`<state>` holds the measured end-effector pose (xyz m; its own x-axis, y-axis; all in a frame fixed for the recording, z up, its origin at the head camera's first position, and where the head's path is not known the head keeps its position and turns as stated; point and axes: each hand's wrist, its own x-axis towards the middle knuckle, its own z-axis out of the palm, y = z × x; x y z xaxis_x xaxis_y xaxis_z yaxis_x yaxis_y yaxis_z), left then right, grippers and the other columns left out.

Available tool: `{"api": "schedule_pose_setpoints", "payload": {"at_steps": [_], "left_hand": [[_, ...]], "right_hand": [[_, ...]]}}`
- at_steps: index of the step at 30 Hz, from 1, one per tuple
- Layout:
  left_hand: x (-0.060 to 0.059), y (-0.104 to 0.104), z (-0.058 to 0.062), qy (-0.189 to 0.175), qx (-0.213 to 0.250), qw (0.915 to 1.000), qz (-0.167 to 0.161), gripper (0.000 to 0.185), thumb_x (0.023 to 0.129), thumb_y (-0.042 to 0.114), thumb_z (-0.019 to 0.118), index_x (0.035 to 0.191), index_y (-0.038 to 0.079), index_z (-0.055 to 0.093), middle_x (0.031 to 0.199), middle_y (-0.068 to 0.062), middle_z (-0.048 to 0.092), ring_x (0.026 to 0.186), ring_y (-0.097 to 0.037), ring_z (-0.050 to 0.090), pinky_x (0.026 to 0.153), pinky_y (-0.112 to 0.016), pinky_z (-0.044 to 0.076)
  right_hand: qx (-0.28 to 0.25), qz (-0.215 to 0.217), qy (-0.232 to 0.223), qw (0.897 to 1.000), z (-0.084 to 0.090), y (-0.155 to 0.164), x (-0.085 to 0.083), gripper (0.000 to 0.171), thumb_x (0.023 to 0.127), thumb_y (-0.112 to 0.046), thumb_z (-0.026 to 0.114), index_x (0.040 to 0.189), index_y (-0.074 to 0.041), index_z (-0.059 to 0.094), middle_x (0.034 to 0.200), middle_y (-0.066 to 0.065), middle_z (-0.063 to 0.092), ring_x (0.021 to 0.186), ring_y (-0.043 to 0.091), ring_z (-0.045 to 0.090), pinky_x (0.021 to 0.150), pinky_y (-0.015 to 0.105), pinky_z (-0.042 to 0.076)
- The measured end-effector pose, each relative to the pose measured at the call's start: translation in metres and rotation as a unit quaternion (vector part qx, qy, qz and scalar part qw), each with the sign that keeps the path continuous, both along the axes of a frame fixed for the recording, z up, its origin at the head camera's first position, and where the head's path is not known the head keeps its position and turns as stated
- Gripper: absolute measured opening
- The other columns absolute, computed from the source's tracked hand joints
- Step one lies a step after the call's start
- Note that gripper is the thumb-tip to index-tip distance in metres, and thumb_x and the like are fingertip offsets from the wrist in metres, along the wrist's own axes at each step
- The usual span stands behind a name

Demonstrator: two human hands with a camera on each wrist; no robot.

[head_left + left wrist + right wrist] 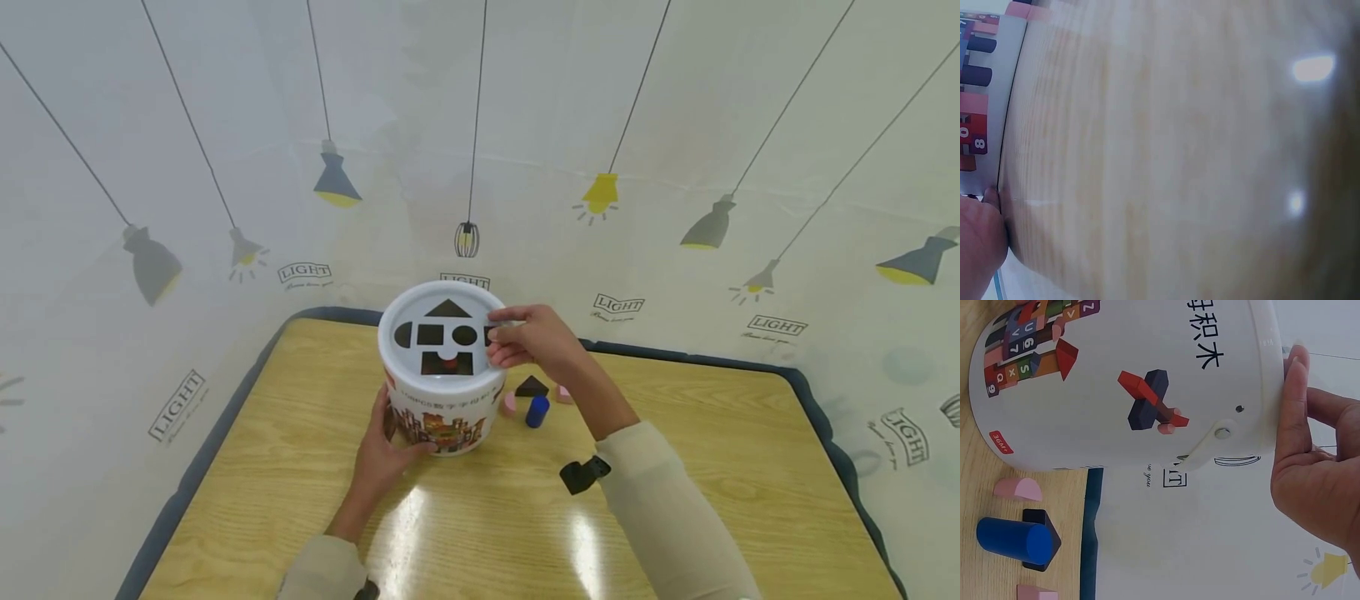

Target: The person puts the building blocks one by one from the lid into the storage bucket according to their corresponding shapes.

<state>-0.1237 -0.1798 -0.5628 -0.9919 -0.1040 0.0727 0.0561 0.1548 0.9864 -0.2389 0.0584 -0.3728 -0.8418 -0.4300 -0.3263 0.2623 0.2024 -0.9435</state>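
A white bucket [450,417] printed with building-block pictures stands upright on the table. Its pale lid [408,375] has several shaped holes; something red shows through the notched hole near the front. My left hand [382,454] grips the bucket low on its left side, thumb across the front. Over the lid's right edge is my right hand [532,337], its fingers fairly straight and touching the lid beside the rightmost hole. I cannot see any block in that hand. In the right wrist view, the fingers [1294,419] lie along the lid's rim.
Right of the bucket lie a blue cylinder [537,412], a dark triangular block [532,387] and two pink blocks, one [509,404] close to the bucket. The wooden table [675,467] has a dark padded edge [337,315], with a lamp-patterned wall covering behind.
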Motion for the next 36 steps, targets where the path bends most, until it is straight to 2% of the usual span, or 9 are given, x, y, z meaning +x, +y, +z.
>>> {"api": "schedule_pose_setpoints", "payload": {"at_steps": [2,6,15,23,29,36], "left_hand": [[0.002,0.001,0.007,-0.001,-0.001,1.0,-0.004,0.118,0.067,0.008,0.089,0.157,0.022,0.013,0.157,-0.013,0.03,0.144,-0.032,0.03,0.121,-0.042,0.026],[0.004,0.001,0.012,-0.006,-0.002,1.0,-0.005,0.118,0.068,0.006,0.088,0.157,0.021,0.013,0.156,-0.013,0.031,0.143,-0.032,0.031,0.121,-0.042,0.027],[0.003,0.0,0.008,-0.008,-0.002,1.0,0.0,0.12,0.067,0.005,0.089,0.157,0.022,0.012,0.155,-0.011,0.033,0.143,-0.03,0.032,0.122,-0.041,0.026],[0.003,0.0,0.008,-0.01,0.003,0.9999,0.0,0.12,0.066,0.006,0.089,0.157,0.022,0.013,0.156,-0.012,0.032,0.143,-0.031,0.032,0.121,-0.041,0.026],[0.003,0.0,0.009,-0.021,-0.009,0.9997,0.004,0.121,0.067,0.009,0.09,0.158,0.021,0.011,0.156,-0.013,0.031,0.143,-0.031,0.031,0.121,-0.04,0.026],[0.004,0.0,0.01,-0.02,-0.008,0.9998,0.002,0.119,0.068,0.009,0.089,0.157,0.023,0.011,0.156,-0.012,0.031,0.144,-0.031,0.03,0.121,-0.04,0.026]], "right_hand": [[-0.002,-0.001,-0.001,1.0,0.001,0.0,0.001,0.042,0.094,-0.011,0.062,0.134,-0.001,0.053,0.083,0.013,0.071,0.067,0.018,0.069,0.068,0.03,0.064],[-0.008,-0.003,-0.004,1.0,0.0,0.0,0.001,0.043,0.094,-0.011,0.063,0.135,0.0,0.053,0.082,0.012,0.071,0.067,0.017,0.069,0.068,0.03,0.064],[-0.006,-0.005,0.003,1.0,-0.001,0.003,0.002,0.042,0.094,-0.01,0.062,0.134,-0.001,0.054,0.084,0.014,0.071,0.068,0.018,0.07,0.07,0.031,0.064],[0.005,-0.016,0.021,1.0,-0.003,0.022,0.0,0.038,0.094,-0.013,0.063,0.13,-0.003,0.057,0.083,0.014,0.071,0.067,0.018,0.069,0.07,0.031,0.064],[0.006,-0.027,0.026,0.999,-0.01,0.039,-0.002,0.038,0.095,-0.017,0.063,0.13,-0.004,0.057,0.085,0.013,0.07,0.067,0.018,0.069,0.073,0.033,0.064],[0.013,-0.03,0.023,0.999,-0.029,0.055,-0.003,0.04,0.096,-0.016,0.061,0.133,-0.003,0.055,0.086,0.013,0.07,0.068,0.017,0.069,0.069,0.029,0.064]]}}
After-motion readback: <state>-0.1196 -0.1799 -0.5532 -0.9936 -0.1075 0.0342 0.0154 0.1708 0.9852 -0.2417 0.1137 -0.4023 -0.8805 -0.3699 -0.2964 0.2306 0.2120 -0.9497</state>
